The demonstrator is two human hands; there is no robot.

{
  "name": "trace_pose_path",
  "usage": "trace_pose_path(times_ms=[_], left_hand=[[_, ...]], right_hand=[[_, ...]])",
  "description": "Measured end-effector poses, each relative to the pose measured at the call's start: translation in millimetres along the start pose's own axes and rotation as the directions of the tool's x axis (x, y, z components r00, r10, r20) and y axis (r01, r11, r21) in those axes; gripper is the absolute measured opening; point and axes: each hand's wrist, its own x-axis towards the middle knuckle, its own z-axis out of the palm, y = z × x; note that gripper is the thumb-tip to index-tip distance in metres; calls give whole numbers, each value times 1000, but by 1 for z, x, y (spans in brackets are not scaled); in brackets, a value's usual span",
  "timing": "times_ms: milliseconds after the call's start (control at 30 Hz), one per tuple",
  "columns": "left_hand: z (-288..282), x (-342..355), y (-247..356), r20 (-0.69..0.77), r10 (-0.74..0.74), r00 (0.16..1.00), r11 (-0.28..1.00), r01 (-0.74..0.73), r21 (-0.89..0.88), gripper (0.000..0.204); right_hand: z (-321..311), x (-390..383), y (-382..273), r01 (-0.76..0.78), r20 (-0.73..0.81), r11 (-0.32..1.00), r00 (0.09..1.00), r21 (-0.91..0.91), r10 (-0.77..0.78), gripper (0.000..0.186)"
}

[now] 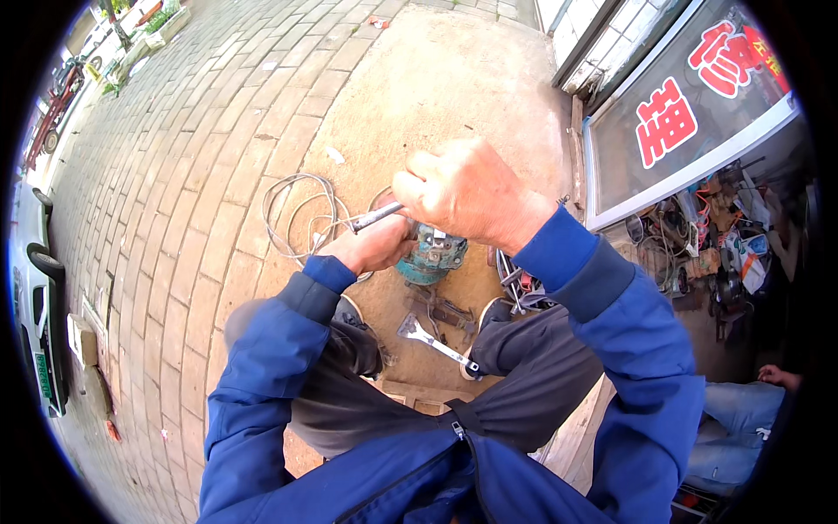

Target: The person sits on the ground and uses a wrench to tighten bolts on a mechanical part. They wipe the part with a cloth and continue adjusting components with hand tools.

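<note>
Concrete (454, 83), pale and sunlit, bears a teal metal machine (425, 262) low before a worker in blue, near a silver broad-headed tool (442, 346). The right hand (467, 188) is curled tightly around a dark metal rod (377, 217); the left hand (377, 245) rests beside the machine, fingers partly hidden, its grip impossible to tell. Brick paving (205, 166) stretches left toward a white vehicle (31, 288); at right, a red-lettered glass panel (620, 144) adjoins a cluttered interior.
</note>
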Motion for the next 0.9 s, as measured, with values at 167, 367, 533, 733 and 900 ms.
trace_pose_path(times_ms=[167, 367, 533, 733, 900], left_hand=[[3, 3, -1, 65, 18, 998, 997, -13, -81, 28], [22, -2, -17, -10, -11, 1000, 996, 10, -88, 29], [34, -1, -28, 21, -10, 1000, 981, 13, -194, 27], [48, -10, -43, -352, 257, 900, 951, -301, -74, 16], [7, -2, 11, 317, -361, 877, 30, 351, -936, 8]], right_hand=[[-1, -1, 2, 14, 8, 1000, 1000, 3, -14, 18], [-10, 2, -4, 44, 48, 999, 998, 1, -44, 10], [-7, -1, -7, 46, 40, 999, 998, -2, -46, 13], [-4, 7, -21, 38, 127, 998, 991, 40, -43, 14], [-34, 14, -26, -532, 470, 814, 795, 234, 384, 19]])
